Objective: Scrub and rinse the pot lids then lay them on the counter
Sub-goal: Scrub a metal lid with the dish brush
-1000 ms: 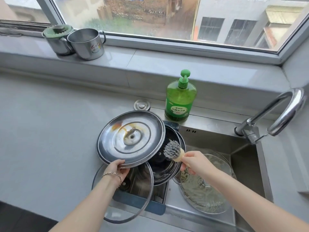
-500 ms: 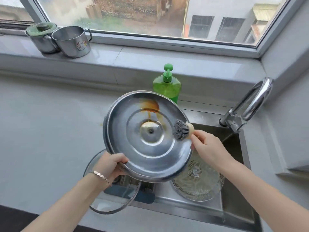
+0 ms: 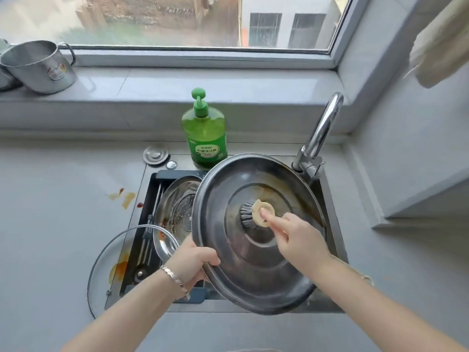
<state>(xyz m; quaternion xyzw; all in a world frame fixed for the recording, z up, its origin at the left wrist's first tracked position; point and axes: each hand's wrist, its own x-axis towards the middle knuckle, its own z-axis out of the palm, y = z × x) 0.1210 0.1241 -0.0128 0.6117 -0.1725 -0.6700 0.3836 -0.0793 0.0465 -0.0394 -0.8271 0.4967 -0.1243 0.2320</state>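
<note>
On lid, right hand around brush

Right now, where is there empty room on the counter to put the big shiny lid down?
The widest bare patch is the counter left of the sink, between the wall and the glass lid; keep off the sauce spill. More bare counter lies right of the faucet. The sink itself is crowded with lids.
</note>
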